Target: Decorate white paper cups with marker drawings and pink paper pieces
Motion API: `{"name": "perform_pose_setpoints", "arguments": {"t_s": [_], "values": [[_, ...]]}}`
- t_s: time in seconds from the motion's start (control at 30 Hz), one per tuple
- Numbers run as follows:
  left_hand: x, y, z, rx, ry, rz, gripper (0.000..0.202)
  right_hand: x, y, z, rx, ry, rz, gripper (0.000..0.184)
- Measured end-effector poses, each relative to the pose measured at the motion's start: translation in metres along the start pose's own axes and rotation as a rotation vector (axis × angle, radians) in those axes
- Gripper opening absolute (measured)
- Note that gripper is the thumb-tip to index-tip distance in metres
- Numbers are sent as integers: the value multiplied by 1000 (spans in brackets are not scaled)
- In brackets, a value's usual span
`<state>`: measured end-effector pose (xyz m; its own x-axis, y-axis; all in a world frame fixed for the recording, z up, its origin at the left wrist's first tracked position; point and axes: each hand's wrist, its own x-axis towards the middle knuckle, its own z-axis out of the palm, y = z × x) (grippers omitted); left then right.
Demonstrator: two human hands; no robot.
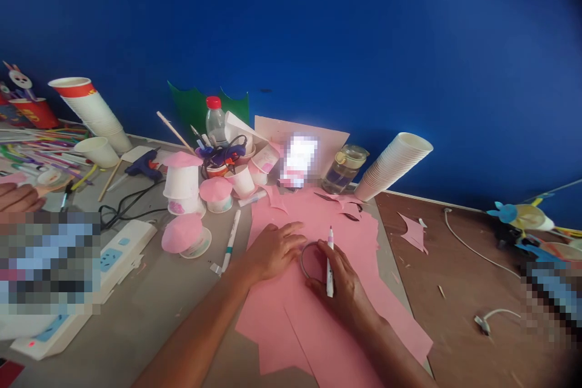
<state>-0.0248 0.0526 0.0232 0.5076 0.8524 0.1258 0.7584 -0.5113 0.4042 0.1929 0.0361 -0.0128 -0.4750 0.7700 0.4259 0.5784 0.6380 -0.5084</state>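
My right hand (343, 288) is closed around a white marker (330, 267), whose narrow dark tip points away from me. The thumb and fingers of this hand also touch a thin-rimmed round ring (302, 262) lying on pink paper (295, 309); I cannot make out what the ring is. Left of the ring, my left hand (275, 251) rests on the paper with its fingers stretched out, fingertips close to the ring's far edge. The pink paper has jagged cut edges and spreads over the grey table under both hands.
Paper cups with pink tops (182, 185) stand left, beside another marker (231, 241). Behind are a bright phone (299, 160), a glass jar (344, 170) and a leaning cup stack (395, 160). A power strip (122, 248), a glue gun (144, 163) and another person's hand (18, 199) are farther left.
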Motion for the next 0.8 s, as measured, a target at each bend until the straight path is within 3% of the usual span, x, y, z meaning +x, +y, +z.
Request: {"name": "perform_pose_setpoints", "arguments": {"t_s": [0.23, 0.37, 0.5, 0.6, 0.8], "values": [[4, 10, 3, -77, -122, 83, 19, 0, -2, 2, 56, 25, 30, 70], [4, 10, 1, -65, -138, 64, 16, 1, -5, -8, 152, 51, 93, 58], [5, 10, -1, -55, -168, 49, 17, -1, -1, -22, 328, 300, 267, 38], [6, 11, 0, -37, -178, 42, 17, -2, 3, -31, 530, 447, 342, 38], [8, 13, -1, -5, -165, 34, 16, 3, -17, -50, 646, 339, 426, 27]]}}
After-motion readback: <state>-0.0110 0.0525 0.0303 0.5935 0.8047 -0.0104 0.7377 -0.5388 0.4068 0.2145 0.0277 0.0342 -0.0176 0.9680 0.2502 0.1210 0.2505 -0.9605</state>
